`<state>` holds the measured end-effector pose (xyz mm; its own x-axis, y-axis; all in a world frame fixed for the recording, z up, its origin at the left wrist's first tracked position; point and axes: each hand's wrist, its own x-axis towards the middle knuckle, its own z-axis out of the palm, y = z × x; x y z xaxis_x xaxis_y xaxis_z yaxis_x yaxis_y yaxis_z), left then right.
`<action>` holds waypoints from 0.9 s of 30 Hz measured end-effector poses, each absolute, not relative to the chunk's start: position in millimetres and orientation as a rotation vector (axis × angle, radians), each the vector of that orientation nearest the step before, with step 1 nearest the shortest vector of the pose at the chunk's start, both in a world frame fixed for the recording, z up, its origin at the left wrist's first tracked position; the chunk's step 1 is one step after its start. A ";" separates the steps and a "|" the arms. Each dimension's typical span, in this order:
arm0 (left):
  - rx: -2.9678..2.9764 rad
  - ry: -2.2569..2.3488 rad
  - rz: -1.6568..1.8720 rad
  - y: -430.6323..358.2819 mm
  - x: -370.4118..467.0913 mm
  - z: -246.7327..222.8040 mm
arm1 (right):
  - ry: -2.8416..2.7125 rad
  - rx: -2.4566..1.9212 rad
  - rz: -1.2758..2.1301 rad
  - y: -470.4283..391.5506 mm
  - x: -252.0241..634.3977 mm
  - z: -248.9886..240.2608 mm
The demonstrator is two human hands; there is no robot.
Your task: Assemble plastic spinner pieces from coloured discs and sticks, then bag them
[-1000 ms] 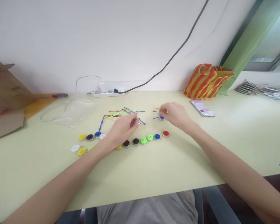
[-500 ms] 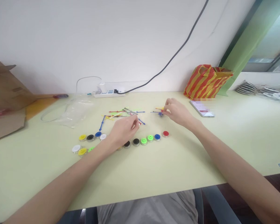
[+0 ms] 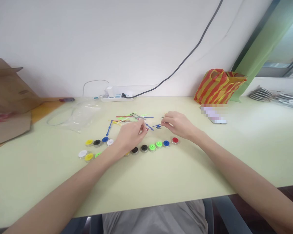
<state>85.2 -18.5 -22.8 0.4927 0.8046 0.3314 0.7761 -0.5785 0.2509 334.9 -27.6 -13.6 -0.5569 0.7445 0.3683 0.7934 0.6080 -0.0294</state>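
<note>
Right of the arrow pile [image 3: 123, 116], a blue spinner [image 3: 158, 127] is apparently pinched by the right hand [image 3: 177, 124]; the left hand [image 3: 132, 135] is narrowed, its contents hidden. Discs [image 3: 152, 147] are lined up before the pile; many arrows seem left loose.

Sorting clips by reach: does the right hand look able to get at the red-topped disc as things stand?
Probably yes: the red-topped disc lies uncovered on the table close to the right hand, though that hand seems to be holding a blue piece.
</note>
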 end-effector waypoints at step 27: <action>2.637 1.278 0.711 -24.2 90.3 -27.7 | -2.632 -1.500 -0.337 -43.6 284.4 -29.5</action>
<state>90.3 -24.2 -27.7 0.5315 0.7680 0.3573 0.7085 -0.6343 0.3094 284.4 -43.6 -29.5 -0.5124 0.8377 0.1887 0.8583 0.4924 0.1445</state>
